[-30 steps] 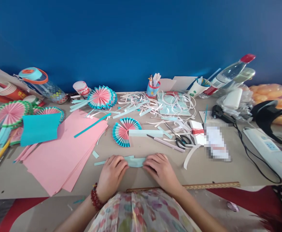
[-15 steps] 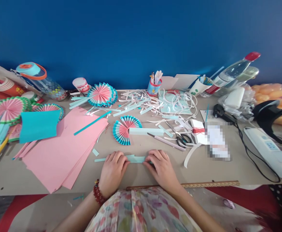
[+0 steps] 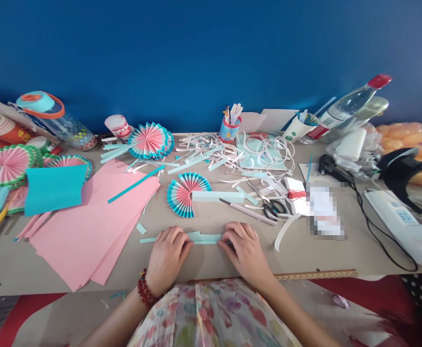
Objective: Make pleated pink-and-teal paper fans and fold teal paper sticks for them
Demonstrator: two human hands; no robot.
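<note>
A narrow light-blue paper strip (image 3: 206, 239) lies near the front of the table, held at both ends. My left hand (image 3: 170, 250) is closed on its left part, thumb and fingers pressed on the paper. My right hand (image 3: 245, 248) pinches the right end, fingers bent over it; the very tip is hidden. Another thin light-blue strip (image 3: 147, 240) sticks out to the left of my left hand. Just beyond the hands sits a pleated paper fan (image 3: 185, 193) in pink, white and teal, with a pale folded paper handle (image 3: 218, 196) reaching right from its centre.
Pink sheets (image 3: 88, 231) spread at left under a teal sheet (image 3: 56, 189). To the right lie a lilac craft knife (image 3: 252, 213), black-handled scissors (image 3: 274, 209) and a power strip (image 3: 406, 226). Paper scraps (image 3: 211, 149), a pen cup (image 3: 229, 129) and a bottle (image 3: 348, 108) stand behind.
My right hand has slid slightly right along the strip, so more of it shows between my hands. My left hand stays nearly in place. The whole view has shifted a little.
</note>
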